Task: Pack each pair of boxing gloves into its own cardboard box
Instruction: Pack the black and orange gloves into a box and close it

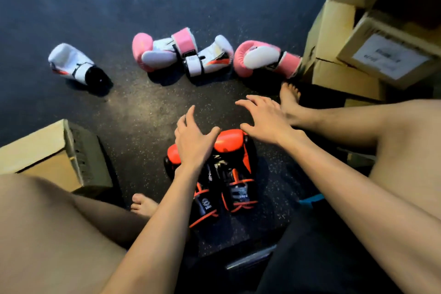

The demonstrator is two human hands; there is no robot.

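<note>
Looking down from the head view, you sit on a dark speckled floor [133, 112] with both bare arms reaching forward. Your left hand [193, 143] is open, fingers straight and spread, holding nothing. It lies over the orange and black gloves [230, 144], though it is unclear whether it touches them. Your right hand [262, 119] is also open and empty, fingers fanned, just right of the pair's padded tips. The pair lies side by side beneath your left wrist, cuffs toward you.

Beyond your fingertips, four more gloves lie in a loose row. A white glove with a black cuff [71, 62] is far left of your left hand. Next comes a pink and white glove [152, 52], touching a white glove with an orange mark [212, 57]. Another pink glove [260, 57] lies ahead of your right hand.

A cardboard box [47, 150] sits left of your left hand. Stacked cardboard boxes [338, 31] rise to the right of your right hand, one bearing a white label [391, 55].
</note>
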